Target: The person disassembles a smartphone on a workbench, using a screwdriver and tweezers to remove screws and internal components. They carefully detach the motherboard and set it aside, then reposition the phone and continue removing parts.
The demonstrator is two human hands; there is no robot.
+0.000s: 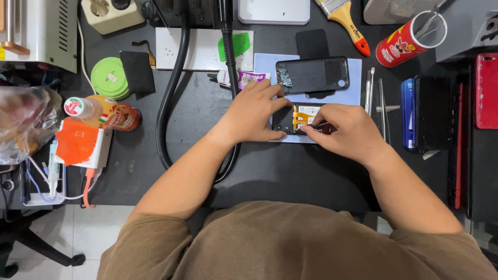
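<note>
**Two hands on an opened phone, containers around the table**

We begin with the containers. A red cylindrical can (410, 41) stands at the top right of the dark table (290, 171) with its mouth open, and metal tweezers or scissors (433, 18) stick out of it; we count one such can. At the left lies one bottle (106, 113) with an orange label and a white cap, on its side; what it contains we cannot tell. Further left, one clear plastic bag (23, 122) bulges, its contents too blurred to name. One round green lidded tin (110, 78) sits above the bottle.

We count two phone bodies on the pale blue mat (311, 88): a black back shell (313, 74) lying apart at the top, and the opened phone (298, 118), with an orange flex strip showing inside, at the mat's lower edge between the hands.

Our left hand (252, 113) lies flat on the opened phone's left end, fingers (272, 103) spread and pressing down, gripping nothing. Our right hand (348, 132) has its fingers (311, 129) pinched together on a small dark part at the phone's right half; what that part is we cannot tell.

Right of the mat we count three thin metal tools (376, 96) lying side by side, and one paintbrush (345, 21) at the top.
</note>
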